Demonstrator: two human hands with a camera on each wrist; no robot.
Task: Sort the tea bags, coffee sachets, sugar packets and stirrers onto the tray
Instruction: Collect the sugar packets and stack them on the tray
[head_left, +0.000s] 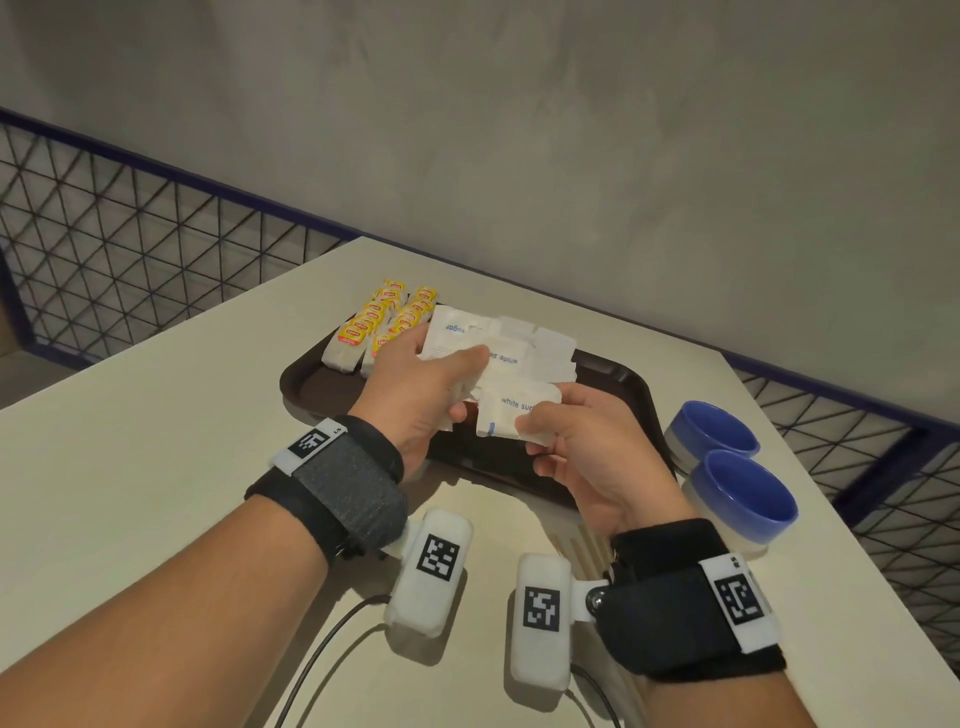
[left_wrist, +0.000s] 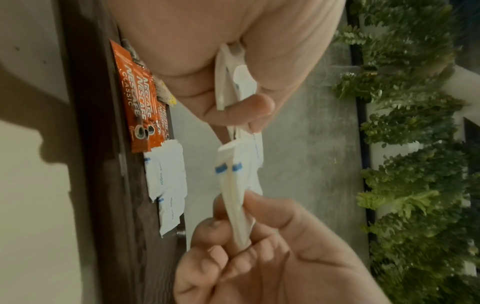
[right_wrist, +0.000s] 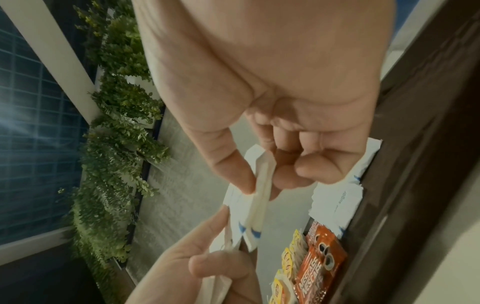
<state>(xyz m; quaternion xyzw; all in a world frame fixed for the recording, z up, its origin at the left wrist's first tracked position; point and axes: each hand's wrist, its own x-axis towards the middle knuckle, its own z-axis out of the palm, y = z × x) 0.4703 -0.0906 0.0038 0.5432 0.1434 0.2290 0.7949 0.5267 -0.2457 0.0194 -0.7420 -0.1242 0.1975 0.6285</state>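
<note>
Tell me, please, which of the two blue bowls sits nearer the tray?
The farther bowl; it almost touches the tray, while the closer bowl sits further from it.

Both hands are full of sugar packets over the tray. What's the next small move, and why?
Probably lower the right hand and lay its sugar packets beside the sugar packets already on the tray. The tea bags and coffee sachets lie in their own groups on the tray, and the left hand holds more sugar to follow.

Head overhead; wrists close, shared tray (head_left: 623, 379)
</note>
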